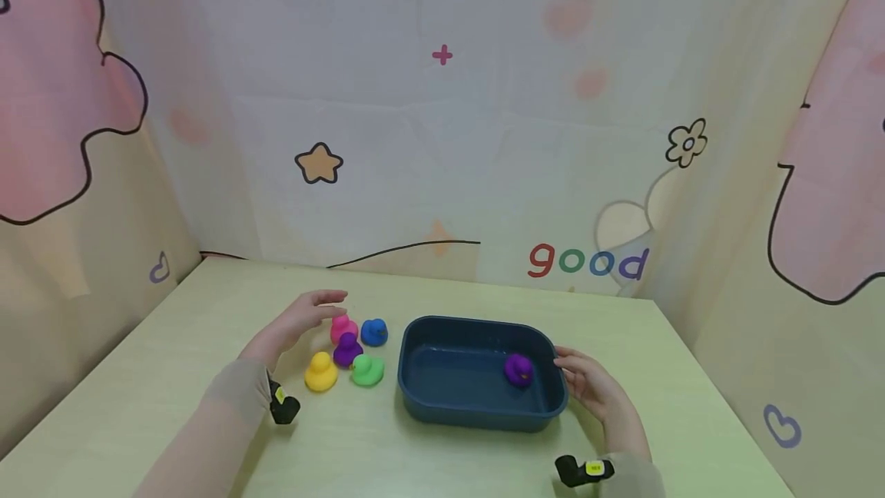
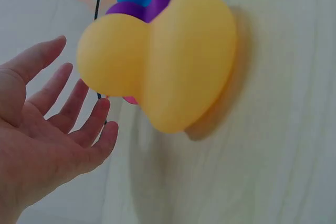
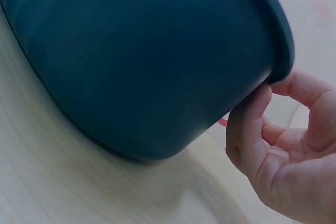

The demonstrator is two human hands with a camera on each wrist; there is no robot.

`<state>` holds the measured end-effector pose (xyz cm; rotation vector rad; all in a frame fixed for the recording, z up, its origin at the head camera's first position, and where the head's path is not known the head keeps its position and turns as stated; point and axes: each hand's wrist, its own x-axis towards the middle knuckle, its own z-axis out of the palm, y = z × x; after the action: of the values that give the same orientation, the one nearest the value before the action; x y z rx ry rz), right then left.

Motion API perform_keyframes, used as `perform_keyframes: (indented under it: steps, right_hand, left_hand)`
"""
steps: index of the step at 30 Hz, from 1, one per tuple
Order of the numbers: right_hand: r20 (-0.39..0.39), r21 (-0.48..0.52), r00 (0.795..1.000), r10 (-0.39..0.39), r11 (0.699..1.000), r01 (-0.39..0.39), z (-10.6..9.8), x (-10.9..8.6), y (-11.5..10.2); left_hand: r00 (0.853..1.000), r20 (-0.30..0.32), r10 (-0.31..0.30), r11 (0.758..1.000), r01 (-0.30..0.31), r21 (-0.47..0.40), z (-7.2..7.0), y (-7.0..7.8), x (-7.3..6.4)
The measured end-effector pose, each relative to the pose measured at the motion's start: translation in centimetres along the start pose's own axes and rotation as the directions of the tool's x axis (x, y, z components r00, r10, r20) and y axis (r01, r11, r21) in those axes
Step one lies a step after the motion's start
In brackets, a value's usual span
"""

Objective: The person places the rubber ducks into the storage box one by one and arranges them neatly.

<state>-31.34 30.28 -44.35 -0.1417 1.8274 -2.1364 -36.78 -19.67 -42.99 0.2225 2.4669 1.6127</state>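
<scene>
My left hand (image 1: pixel 309 315) hovers beside and over the pink rubber duck (image 1: pixel 343 331), its fingers spread and relaxed. In the left wrist view, that hand (image 2: pixel 60 114) holds nothing, and the yellow duck (image 2: pixel 184 61) fills much of the view. Grouped near it are a purple duck (image 1: pixel 348 350), a blue duck (image 1: pixel 374 332) and a green duck (image 1: pixel 367 370). With curled fingers, my right hand (image 1: pixel 593 384) grips the right rim of a dark blue tub (image 1: pixel 477 416). A second purple duck (image 1: pixel 518 370) lies inside the tub, toward its right end.
Everything rests on a pale wooden table (image 1: pixel 359 452). Behind it hangs a printed curtain (image 1: pixel 442 137) with stars, flowers and the word "good"; more fabric closes off both sides. The tub stands just right of the duck group.
</scene>
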Motion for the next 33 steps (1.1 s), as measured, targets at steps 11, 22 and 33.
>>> perform_keyframes:
  steps: [11,22,33]
  right_hand:
    - [-0.019,0.001,1.0,0.01,1.0,-0.01,0.0,0.0,0.3]
    - [-0.028,0.008,1.0,0.003,1.0,-0.003,-0.2,0.1,0.4]
    - [-0.025,0.017,1.0,-0.001,1.0,0.002,-0.1,-0.1,0.3]
  left_hand:
    - [0.997,0.079,-0.019,1.0,0.019,-0.007,0.1,-1.3,0.1]
    - [0.991,0.13,-0.032,0.997,0.023,0.073,-0.1,-1.5,0.0]
    - [0.997,0.039,-0.06,0.992,0.055,0.116,-0.4,-1.4,0.1]
